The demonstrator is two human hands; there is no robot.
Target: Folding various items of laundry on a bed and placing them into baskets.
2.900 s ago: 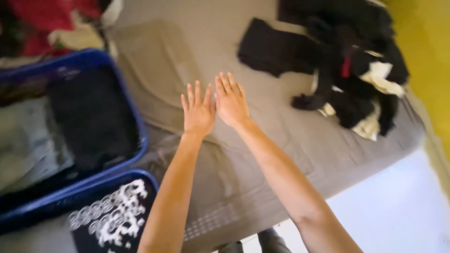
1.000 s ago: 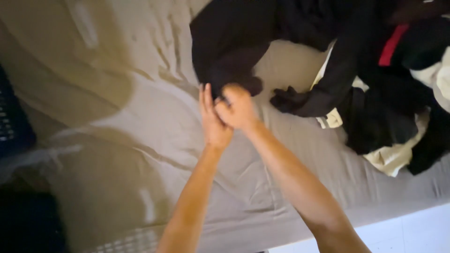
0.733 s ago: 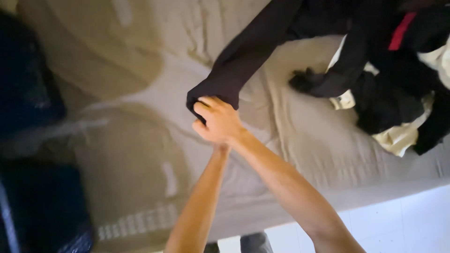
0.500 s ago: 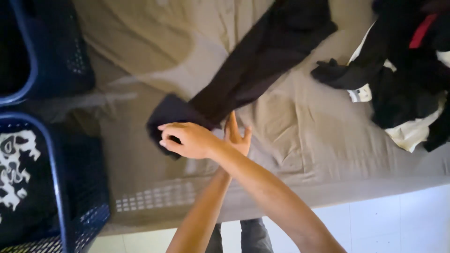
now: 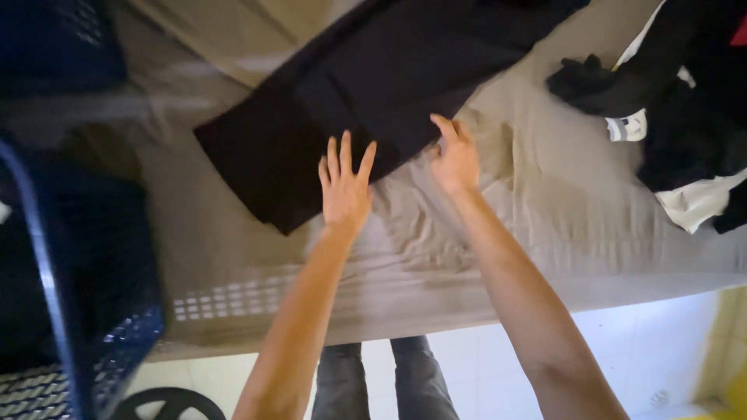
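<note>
While the black garment (image 5: 366, 85) lies spread on the bed (image 5: 545, 218), both hands, left hand (image 5: 345, 190) and right hand (image 5: 455, 159), rest open-fingered on its near edge; it looks soft, light, best gripped at its corners.

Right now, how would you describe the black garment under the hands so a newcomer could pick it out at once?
Start from the grey-brown bed sheet that fills the view. The black garment lies spread flat across its upper middle, with the left hand and right hand at its near edge. Unlike the crumpled pile of dark and white clothes at the right, it is one smooth, flat piece.
</note>
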